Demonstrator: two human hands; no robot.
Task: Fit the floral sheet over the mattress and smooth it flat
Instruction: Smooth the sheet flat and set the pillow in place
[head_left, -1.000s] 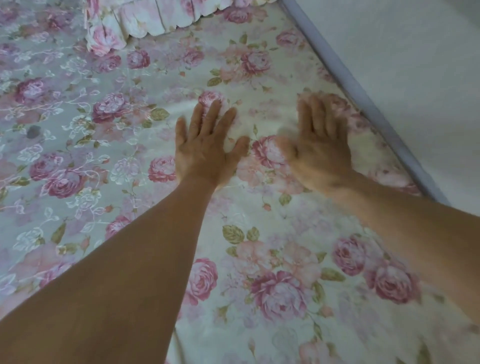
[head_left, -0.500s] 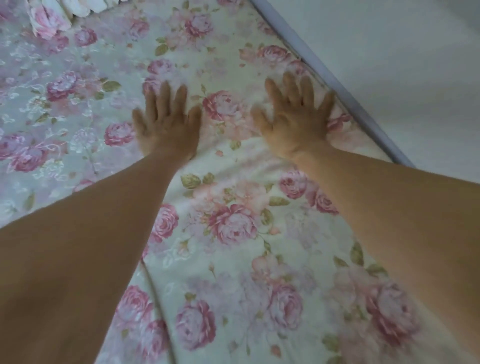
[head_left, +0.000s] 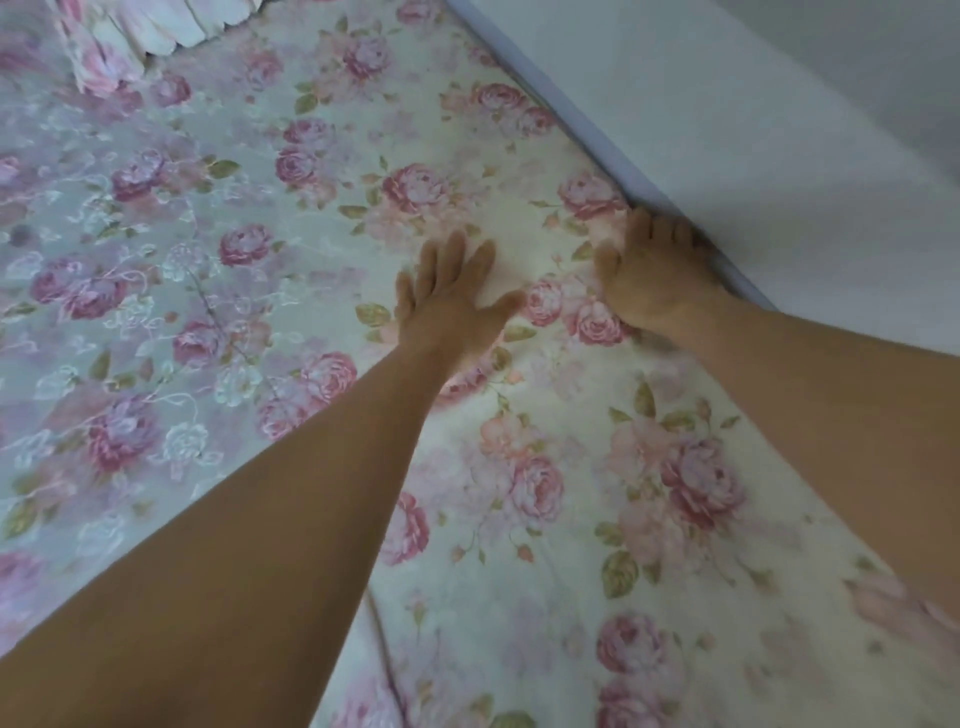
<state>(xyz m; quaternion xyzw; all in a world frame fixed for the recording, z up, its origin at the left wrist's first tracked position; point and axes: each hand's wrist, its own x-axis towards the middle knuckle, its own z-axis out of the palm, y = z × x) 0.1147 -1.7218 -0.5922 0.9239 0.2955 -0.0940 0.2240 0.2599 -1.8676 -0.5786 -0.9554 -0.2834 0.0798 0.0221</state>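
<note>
Rose-printed floral sheet (head_left: 545, 519) lies under both hands: left hand (head_left: 452, 306) flat, right hand (head_left: 652, 280) flat, fingertips blurred at the wall (head_left: 779, 156).

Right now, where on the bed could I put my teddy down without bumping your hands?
Free: the floral sheet below both hands, between the forearms, and the wide stretch left of the left hand. Crowded: by the wall, where the right hand presses at the edge, and the top corner by the ruffled pillow.

Left hand (head_left: 447, 306), right hand (head_left: 652, 280) flat on floral sheet (head_left: 519, 467), fingers (head_left: 640, 223) straight.
</note>
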